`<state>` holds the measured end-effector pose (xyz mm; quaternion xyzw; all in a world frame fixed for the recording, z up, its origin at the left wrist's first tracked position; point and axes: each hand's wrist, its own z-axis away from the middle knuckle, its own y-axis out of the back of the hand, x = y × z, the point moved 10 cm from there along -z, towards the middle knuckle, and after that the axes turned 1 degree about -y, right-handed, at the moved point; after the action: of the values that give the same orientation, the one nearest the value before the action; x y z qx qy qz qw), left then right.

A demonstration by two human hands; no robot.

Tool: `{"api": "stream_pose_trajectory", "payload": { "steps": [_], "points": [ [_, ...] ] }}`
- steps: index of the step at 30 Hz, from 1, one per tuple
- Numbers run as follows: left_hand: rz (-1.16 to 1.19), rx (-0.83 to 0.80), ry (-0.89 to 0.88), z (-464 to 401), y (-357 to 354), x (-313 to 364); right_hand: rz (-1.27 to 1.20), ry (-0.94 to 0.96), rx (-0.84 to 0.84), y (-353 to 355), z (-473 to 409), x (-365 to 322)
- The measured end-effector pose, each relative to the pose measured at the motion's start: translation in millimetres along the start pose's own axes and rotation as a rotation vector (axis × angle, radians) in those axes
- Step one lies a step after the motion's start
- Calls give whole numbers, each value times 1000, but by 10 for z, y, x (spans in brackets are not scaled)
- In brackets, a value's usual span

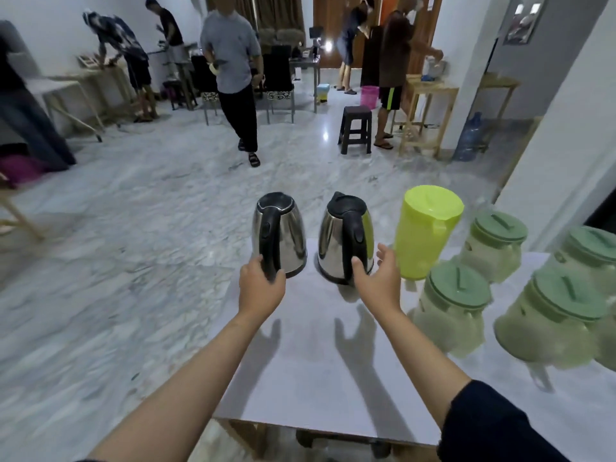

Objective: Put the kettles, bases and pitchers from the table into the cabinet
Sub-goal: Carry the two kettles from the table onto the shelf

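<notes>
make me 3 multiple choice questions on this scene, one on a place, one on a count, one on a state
1. Where does the yellow-green pitcher stand?
A. right of both kettles
B. between the kettles
C. on the floor

2. How many steel kettles are on the table?
A. one
B. two
C. four

3. What is the left hand doing?
A. resting flat on the table
B. gripping a kettle handle
C. holding a lid

Answers:
1. A, it stands beyond the right kettle, toward the green-lidded pitchers.
2. B, the left kettle and the right one stand side by side.
3. B, its fingers wrap the left kettle's black handle, while the right hand is open by the other.
</notes>
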<state>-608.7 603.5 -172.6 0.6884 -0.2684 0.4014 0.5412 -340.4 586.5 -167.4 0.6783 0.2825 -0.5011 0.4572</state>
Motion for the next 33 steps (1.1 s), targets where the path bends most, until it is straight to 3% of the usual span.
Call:
{"api": "stream_pose_trajectory", "payload": {
  "steps": [8,14,18,23,27,33],
  "points": [
    [139,37,145,-668,-311,-442,-124,-147,79,-300,-618,368],
    [193,58,156,-1019,-401,-605,-81,-106,30,-500,-798,516],
    [281,-23,187,-1223,-583,-749,-45,-124,128,-494,-871,615],
    [364,-32,187,-1228,-634,-638,-18,-126,297,-447,-770,500],
    [363,20,118,-1084,-406,-392,2,-104,312,-287,-617,342],
    [314,-93,28,-370,-68,-110,-23,39,366,256,235,-46]
  ]
}}
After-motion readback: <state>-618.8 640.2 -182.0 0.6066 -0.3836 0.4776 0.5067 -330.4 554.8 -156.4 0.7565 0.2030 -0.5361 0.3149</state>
